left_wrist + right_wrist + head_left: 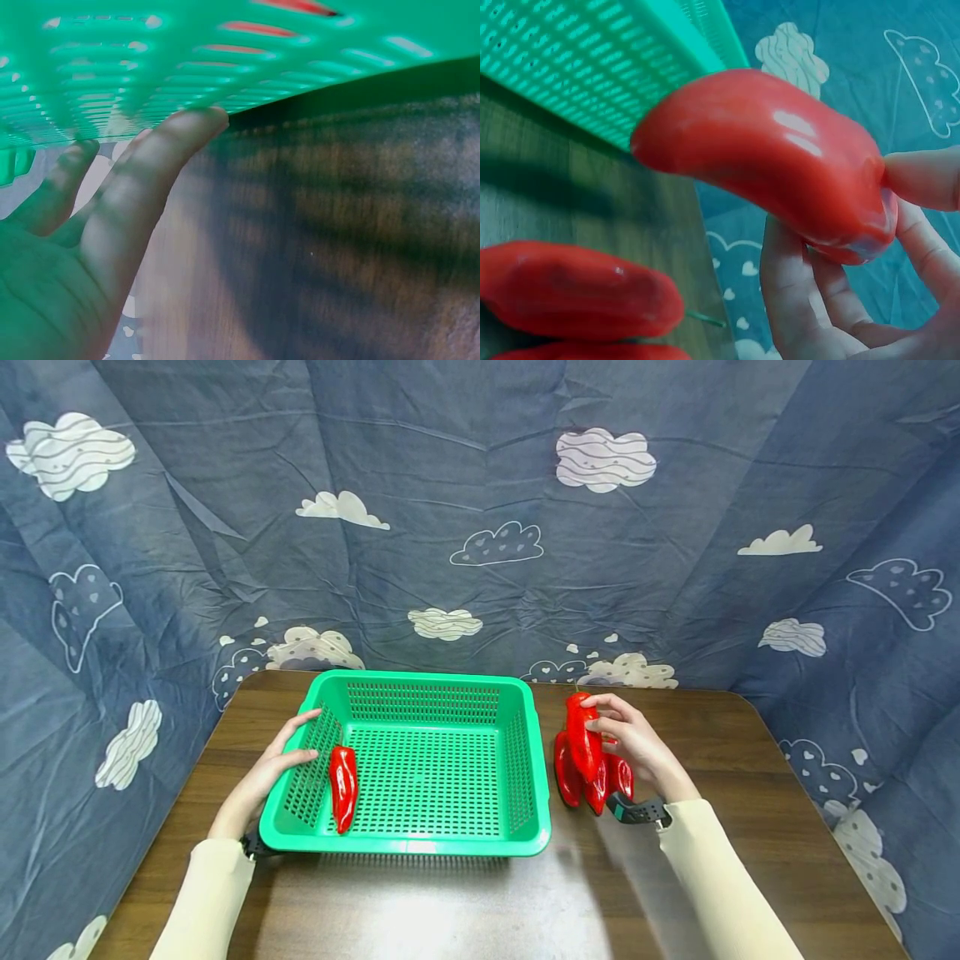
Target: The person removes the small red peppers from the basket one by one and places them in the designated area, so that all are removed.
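My right hand holds a long, glossy red pepper by its stem end, with fingertips and thumb on either side of it. In the right wrist view the held pepper is raised, its tapered end pointing toward the basket. Several more red peppers lie on the table beneath it. At the left side of a green plastic basket is my left hand, its fingers fairly straight and spread, fingertips at the basket's side. One red pepper lies inside, near the basket's left wall.
The basket stands on a brown wooden table, left of the peppers. Behind and around the table hangs a dark blue cloth with cloud prints. A pepper with a thin green stem lies close under the right hand.
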Tool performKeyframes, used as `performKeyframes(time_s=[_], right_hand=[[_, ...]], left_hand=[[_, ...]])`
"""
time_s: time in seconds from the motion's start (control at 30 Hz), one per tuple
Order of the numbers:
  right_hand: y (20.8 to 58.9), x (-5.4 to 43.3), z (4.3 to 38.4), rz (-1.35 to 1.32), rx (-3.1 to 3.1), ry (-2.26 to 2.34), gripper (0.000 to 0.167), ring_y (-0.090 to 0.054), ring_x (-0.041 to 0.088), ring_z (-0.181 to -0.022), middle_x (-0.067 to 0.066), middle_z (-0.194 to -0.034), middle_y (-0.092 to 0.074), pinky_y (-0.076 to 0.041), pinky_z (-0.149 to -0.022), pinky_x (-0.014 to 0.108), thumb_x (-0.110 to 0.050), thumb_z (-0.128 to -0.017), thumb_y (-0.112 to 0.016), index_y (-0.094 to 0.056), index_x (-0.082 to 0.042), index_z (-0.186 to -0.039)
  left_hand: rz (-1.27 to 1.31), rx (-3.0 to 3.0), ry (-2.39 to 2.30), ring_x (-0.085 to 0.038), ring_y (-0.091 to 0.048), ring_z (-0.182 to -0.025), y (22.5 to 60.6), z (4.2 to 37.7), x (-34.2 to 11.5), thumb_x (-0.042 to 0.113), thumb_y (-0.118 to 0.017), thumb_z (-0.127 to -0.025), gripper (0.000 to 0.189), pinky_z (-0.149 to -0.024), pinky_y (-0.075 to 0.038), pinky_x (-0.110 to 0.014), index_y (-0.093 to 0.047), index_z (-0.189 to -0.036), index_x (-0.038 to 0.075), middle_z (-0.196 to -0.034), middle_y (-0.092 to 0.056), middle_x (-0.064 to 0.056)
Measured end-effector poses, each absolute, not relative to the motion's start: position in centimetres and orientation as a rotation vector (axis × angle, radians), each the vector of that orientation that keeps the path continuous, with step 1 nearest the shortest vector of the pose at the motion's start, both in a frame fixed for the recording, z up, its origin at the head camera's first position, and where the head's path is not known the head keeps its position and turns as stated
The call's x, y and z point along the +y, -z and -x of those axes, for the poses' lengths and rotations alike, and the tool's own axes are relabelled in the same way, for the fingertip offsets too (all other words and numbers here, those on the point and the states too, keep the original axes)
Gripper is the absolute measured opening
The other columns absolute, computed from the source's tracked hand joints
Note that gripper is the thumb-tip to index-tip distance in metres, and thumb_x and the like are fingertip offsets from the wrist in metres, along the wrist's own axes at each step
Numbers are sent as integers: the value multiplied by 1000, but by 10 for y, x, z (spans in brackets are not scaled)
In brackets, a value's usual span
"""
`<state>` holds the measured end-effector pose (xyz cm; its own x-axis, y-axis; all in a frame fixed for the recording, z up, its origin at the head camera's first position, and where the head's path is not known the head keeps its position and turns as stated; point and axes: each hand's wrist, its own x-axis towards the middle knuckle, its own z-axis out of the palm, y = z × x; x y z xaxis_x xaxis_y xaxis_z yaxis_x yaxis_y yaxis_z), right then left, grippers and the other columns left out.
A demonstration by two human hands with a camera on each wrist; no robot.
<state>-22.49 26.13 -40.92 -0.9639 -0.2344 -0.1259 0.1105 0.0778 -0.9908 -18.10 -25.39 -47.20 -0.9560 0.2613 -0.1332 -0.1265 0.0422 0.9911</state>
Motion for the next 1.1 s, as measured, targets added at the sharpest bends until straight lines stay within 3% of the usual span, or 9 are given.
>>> performKeyframes(time_s=[1.1], right_hand=[[433,321,219,143,2033,2145,23,-62,14,-85,1,-101,-60,-51,-71,30,0,-96,-49,-57,-14,-113]], left_hand=[[-140,2023,-2006,-38,-48,-108,471,180,-254,13,-47,-99,61,-80,-49,-48,-19,-151,27,-150,-9,-13]])
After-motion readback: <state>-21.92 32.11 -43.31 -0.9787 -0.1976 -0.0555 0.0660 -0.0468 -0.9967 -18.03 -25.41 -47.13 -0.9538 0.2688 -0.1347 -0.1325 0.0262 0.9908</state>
